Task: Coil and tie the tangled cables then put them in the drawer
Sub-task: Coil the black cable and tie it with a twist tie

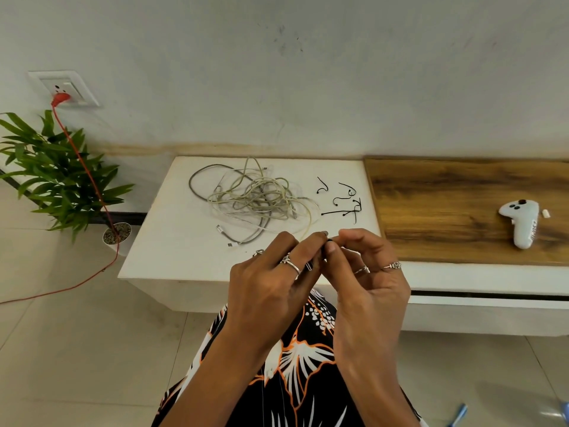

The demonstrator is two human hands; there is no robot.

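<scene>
A tangle of grey and whitish cables [255, 198] lies on the white low table [172, 241], its connector ends toward the front left. Several black twist ties [345, 201] are scattered to its right. My left hand [271, 288] and my right hand [366, 278] meet above the table's front edge, fingertips together, both pinching a small black tie [327, 243] between them. A bit of cable seems to sit under my left fingers, mostly hidden.
A wooden top [462, 204] adjoins the table on the right and carries a white controller [522, 223]. A potted plant [58, 174] stands left, with a red cord [92, 186] running from a wall socket [66, 87] across the floor.
</scene>
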